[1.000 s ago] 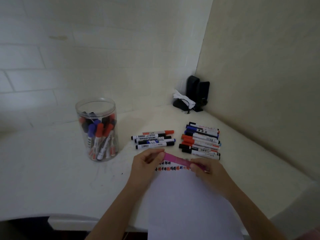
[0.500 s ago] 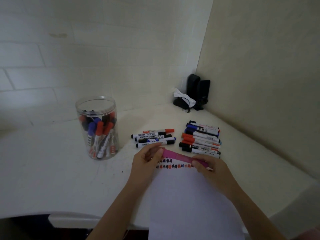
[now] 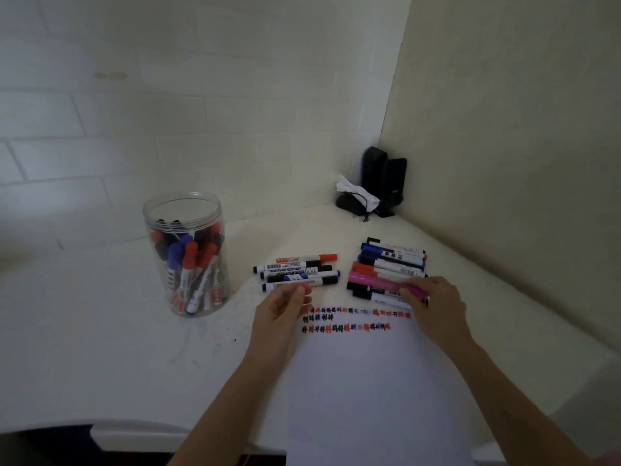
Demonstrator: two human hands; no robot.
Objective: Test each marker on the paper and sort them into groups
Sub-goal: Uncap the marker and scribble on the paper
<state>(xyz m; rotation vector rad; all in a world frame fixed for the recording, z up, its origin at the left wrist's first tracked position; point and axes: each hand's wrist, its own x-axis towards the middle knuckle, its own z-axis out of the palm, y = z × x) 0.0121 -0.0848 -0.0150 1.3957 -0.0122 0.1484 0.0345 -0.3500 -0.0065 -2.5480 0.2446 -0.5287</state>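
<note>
A pink marker (image 3: 383,283) lies across the near side of the right pile (image 3: 391,264) of markers, its right end pinched in the curled fingers of the right hand (image 3: 437,306). The left hand (image 3: 280,306) hovers at the paper's (image 3: 373,381) top left corner, fingers loosely bent and slightly apart, holding nothing, fingertips just short of the left group (image 3: 297,272) of four markers. The paper carries rows of small red, blue and black test marks along its top edge, just below both hands. A clear jar (image 3: 186,260) of markers stands well to the left. Bare table (image 3: 100,331) stretches between jar and paper; its front edge curves near the bottom. Dark speakers (image 3: 383,183) sit in the far corner by the walls
</note>
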